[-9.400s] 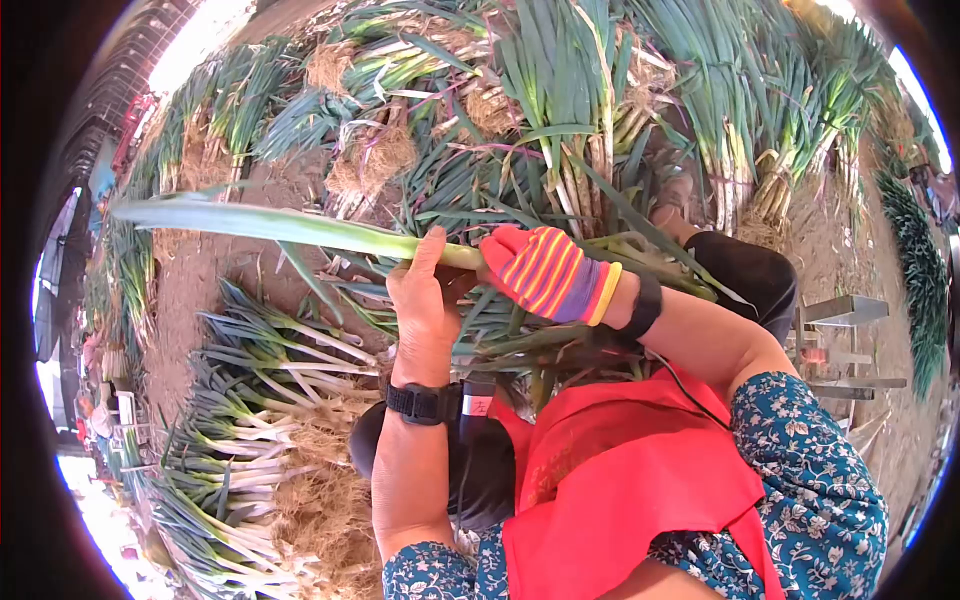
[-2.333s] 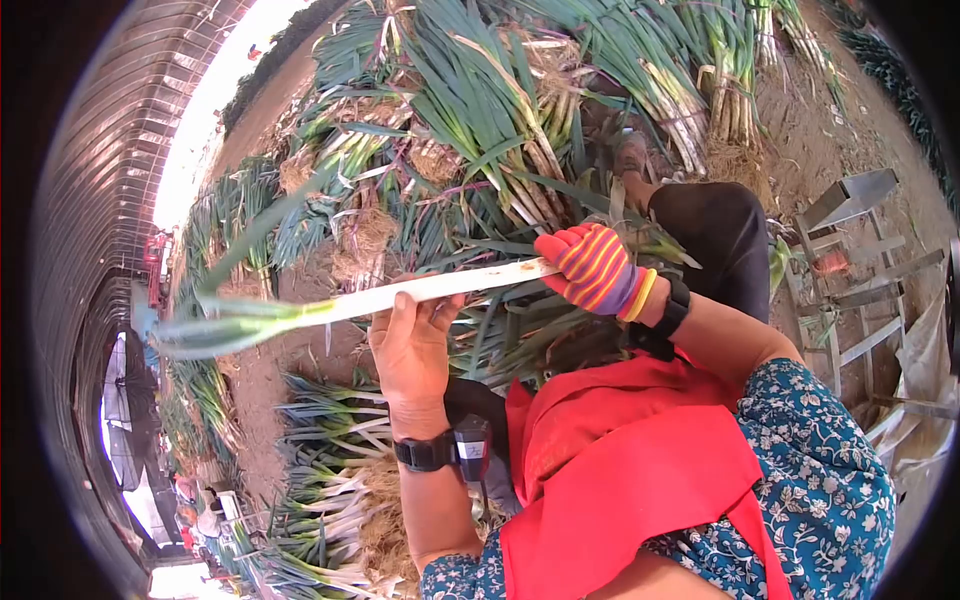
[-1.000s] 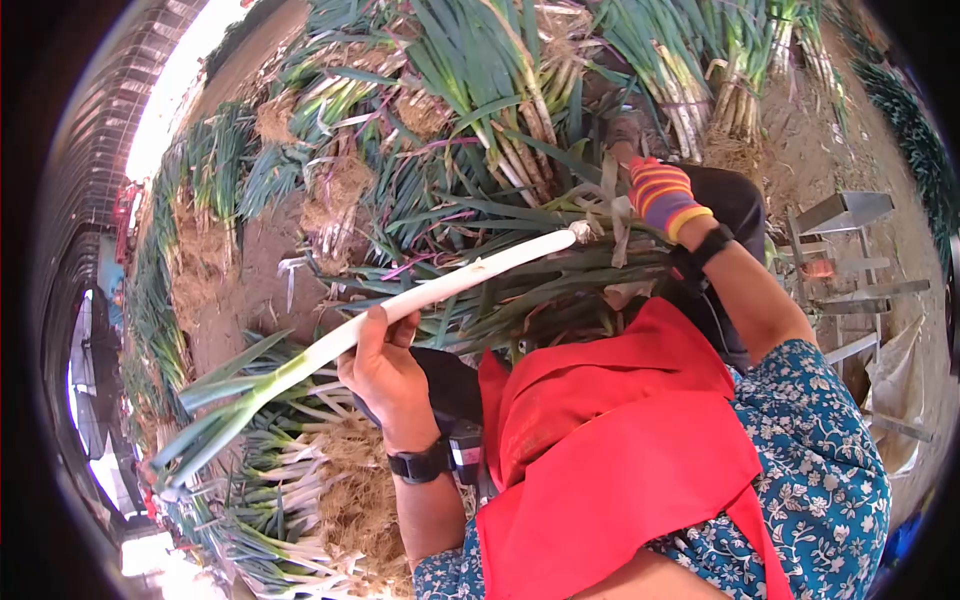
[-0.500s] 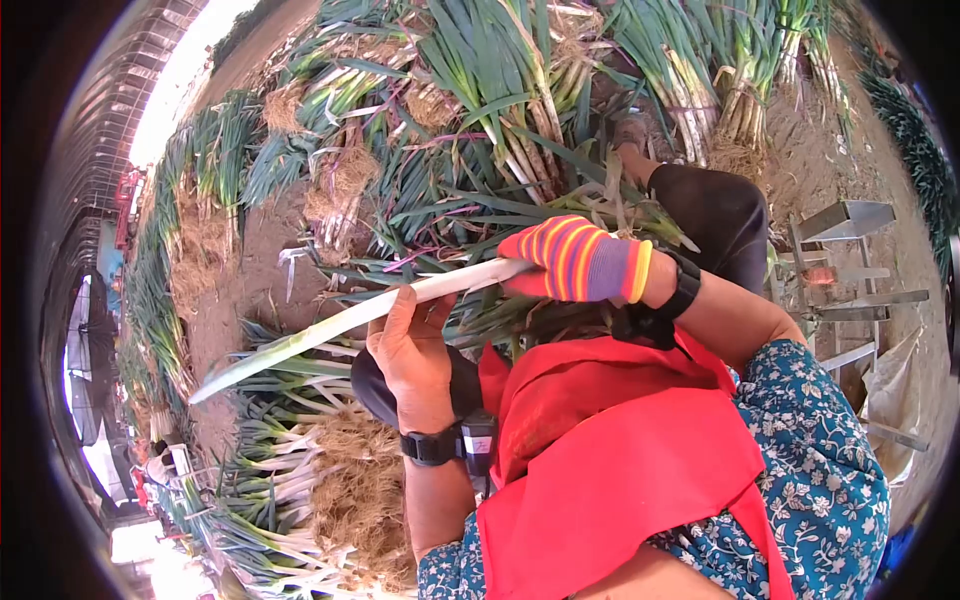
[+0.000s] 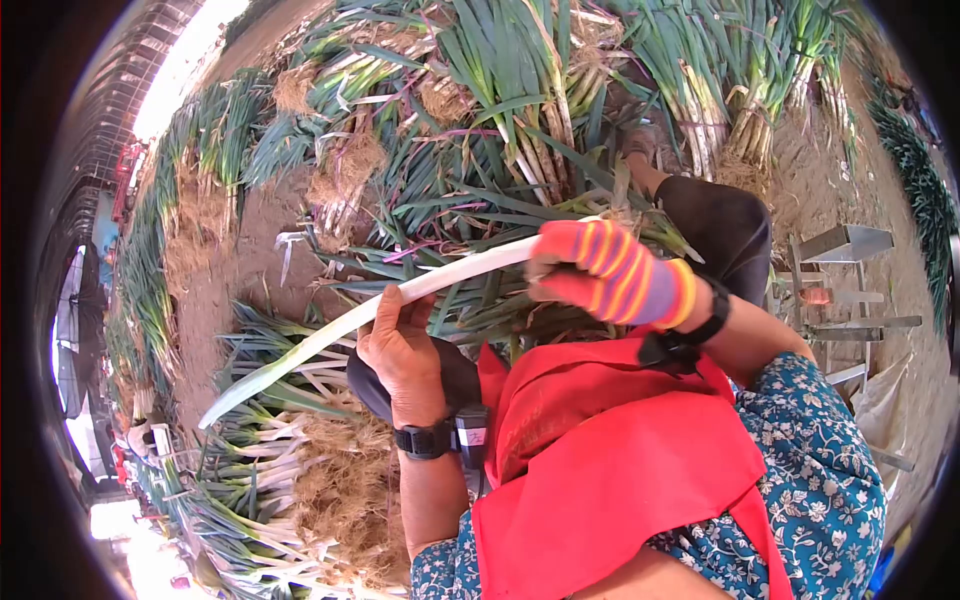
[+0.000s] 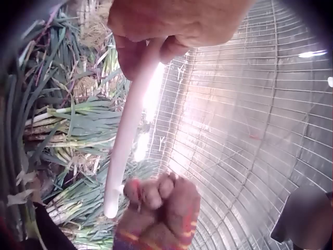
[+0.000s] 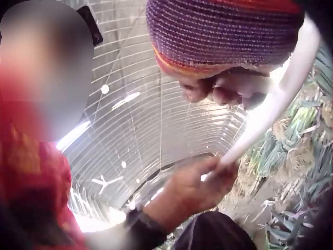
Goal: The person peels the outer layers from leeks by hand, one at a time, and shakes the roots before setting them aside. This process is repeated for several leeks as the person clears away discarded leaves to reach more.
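Note:
A long green onion [image 5: 450, 275] slants across the head view, white along the stalk and pale green at its lower left end. My bare left hand [image 5: 402, 350] pinches it midway between thumb and fingers. Over the stalk's right end is my right hand [image 5: 610, 275], in a striped glove with bare fingertips. In the left wrist view, the curled fingertips [image 6: 151, 195] of that hand pinch a small white bit of skin at the side of the stalk [image 6: 124, 138]. The right wrist view has the knuckles close against the stalk [image 7: 265, 120].
Rooted green onions [image 5: 270, 480] lie heaped at the lower left. Tied bundles [image 5: 520, 90] stand at the back, and loose leaves [image 5: 480, 320] lie below the hands. A metal stand [image 5: 845, 245] is on the right, beyond my bent knee [image 5: 715, 220].
A second ago the right hand was by the knee, off the stalk; half a second ago it gripped the stalk. Now it is farther right, fingers curled. The spread leaves at the left end no longer show.

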The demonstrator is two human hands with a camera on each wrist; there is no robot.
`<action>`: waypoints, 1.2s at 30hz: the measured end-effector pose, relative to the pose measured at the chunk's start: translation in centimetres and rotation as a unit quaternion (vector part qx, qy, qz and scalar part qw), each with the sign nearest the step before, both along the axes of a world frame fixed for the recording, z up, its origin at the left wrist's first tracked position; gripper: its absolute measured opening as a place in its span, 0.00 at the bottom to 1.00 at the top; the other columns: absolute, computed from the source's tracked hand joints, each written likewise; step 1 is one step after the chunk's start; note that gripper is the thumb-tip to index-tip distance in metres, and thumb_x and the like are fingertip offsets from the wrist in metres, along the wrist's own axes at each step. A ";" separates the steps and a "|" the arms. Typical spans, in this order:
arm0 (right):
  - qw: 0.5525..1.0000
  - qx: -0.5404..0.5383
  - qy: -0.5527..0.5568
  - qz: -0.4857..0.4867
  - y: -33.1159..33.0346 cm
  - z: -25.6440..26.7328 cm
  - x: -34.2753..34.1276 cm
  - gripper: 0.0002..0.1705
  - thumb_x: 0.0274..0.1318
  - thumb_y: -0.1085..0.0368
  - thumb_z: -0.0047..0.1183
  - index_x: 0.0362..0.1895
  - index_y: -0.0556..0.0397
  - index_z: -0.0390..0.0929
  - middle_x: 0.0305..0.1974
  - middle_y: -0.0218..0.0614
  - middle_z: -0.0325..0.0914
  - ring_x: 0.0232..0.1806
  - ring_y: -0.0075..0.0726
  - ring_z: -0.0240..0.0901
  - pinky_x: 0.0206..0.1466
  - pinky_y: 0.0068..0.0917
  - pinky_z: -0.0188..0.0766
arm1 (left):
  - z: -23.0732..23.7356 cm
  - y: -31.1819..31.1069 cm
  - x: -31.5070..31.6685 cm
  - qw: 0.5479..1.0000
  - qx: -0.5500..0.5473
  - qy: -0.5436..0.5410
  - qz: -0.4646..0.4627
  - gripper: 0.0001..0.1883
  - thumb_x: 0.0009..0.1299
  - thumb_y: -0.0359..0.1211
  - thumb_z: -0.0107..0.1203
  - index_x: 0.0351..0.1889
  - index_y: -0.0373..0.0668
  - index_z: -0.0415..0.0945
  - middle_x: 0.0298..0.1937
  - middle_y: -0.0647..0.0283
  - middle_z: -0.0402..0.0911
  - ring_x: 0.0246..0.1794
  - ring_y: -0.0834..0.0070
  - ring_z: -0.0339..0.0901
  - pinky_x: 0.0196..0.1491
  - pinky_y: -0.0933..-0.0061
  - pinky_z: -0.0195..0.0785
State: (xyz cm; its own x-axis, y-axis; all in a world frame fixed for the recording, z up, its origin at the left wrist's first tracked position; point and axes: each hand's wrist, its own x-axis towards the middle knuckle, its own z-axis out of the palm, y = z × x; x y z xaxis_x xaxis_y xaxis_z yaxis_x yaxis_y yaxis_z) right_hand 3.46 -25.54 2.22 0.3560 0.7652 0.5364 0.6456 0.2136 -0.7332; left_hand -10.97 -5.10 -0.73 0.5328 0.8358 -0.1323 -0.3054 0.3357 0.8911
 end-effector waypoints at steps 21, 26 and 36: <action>0.865 -0.155 -0.455 -0.144 1.1 -4.7 0.7 0.10 0.40 0.62 0.50 0.28 0.55 0.71 0.22 0.35 0.65 0.23 0.38 0.67 0.22 0.31 0.63 | 1.2 -1.0 -0.6 0.999 -0.019 -0.027 -0.034 0.06 0.61 0.22 0.53 0.36 0.32 0.73 0.35 0.51 0.79 0.37 0.61 0.79 0.41 0.59 0.79; 0.868 -0.222 -0.431 -0.104 1.1 -4.9 1.0 0.08 0.40 0.61 0.50 0.23 0.51 0.68 0.22 0.37 0.65 0.22 0.40 0.67 0.22 0.33 0.62 | 0.6 -1.0 -0.8 0.996 -0.033 -0.038 -0.071 0.06 0.61 0.21 0.52 0.37 0.31 0.73 0.36 0.51 0.79 0.39 0.58 0.79 0.43 0.56 0.77; 0.899 -0.338 -0.215 -0.175 -0.3 -9.5 5.6 0.07 0.41 0.63 0.52 0.22 0.52 0.72 0.24 0.42 0.76 0.28 0.50 0.75 0.30 0.41 0.70 | -0.8 0.1 -1.4 0.985 -0.043 -0.090 -0.140 0.10 0.58 0.18 0.52 0.38 0.36 0.74 0.39 0.50 0.79 0.44 0.53 0.78 0.46 0.57 0.76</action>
